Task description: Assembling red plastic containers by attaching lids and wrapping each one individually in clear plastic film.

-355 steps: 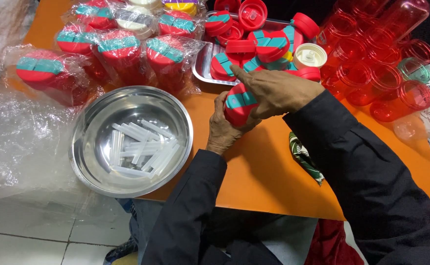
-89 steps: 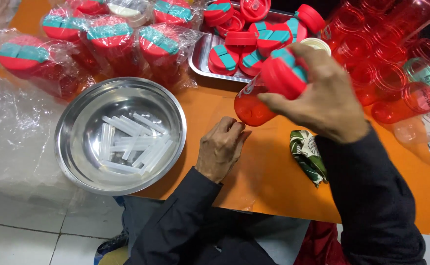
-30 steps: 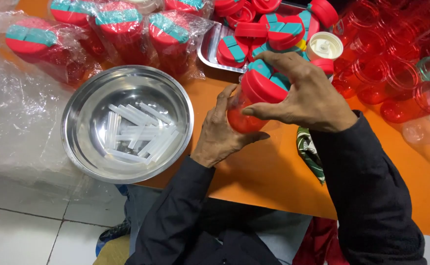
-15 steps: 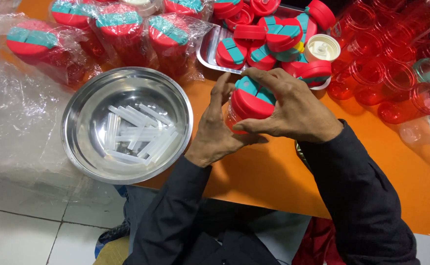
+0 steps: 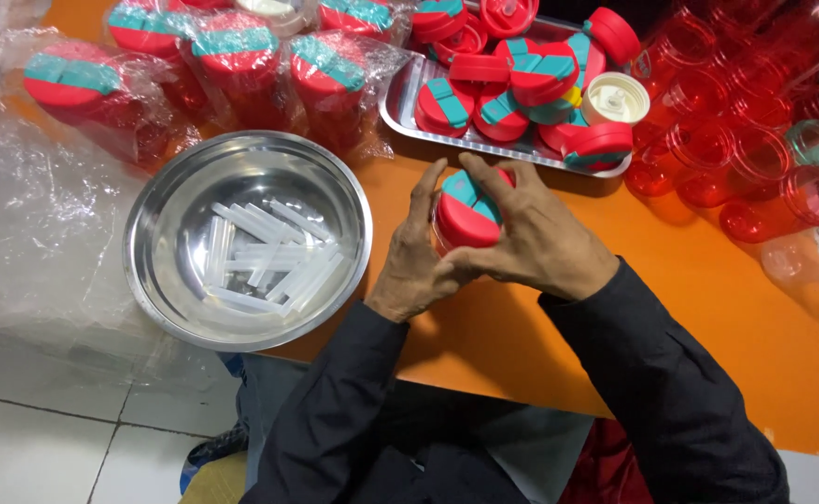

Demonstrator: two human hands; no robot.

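Observation:
A red plastic cup with a red and teal lid (image 5: 465,213) stands on the orange table (image 5: 708,308), held between both hands. My left hand (image 5: 416,261) wraps the cup's left side from below. My right hand (image 5: 536,238) grips the lid from the right, fingers curled over its rim. The cup's body is mostly hidden behind the fingers. Just left of my hands sits a steel bowl (image 5: 162,210) holding several clear plastic straws (image 5: 260,257).
A steel tray (image 5: 400,107) behind my hands holds several red and teal lids (image 5: 522,79) and one white lid (image 5: 615,98). Stacked empty red cups (image 5: 755,140) fill the right. Plastic-wrapped lidded cups (image 5: 232,65) stand at the back left, loose clear wrap (image 5: 27,233) beside the bowl.
The lidded cup has come down from a raised, tilted hold in the right hand to the table. My left hand joined it, and both hands now close round the lid.

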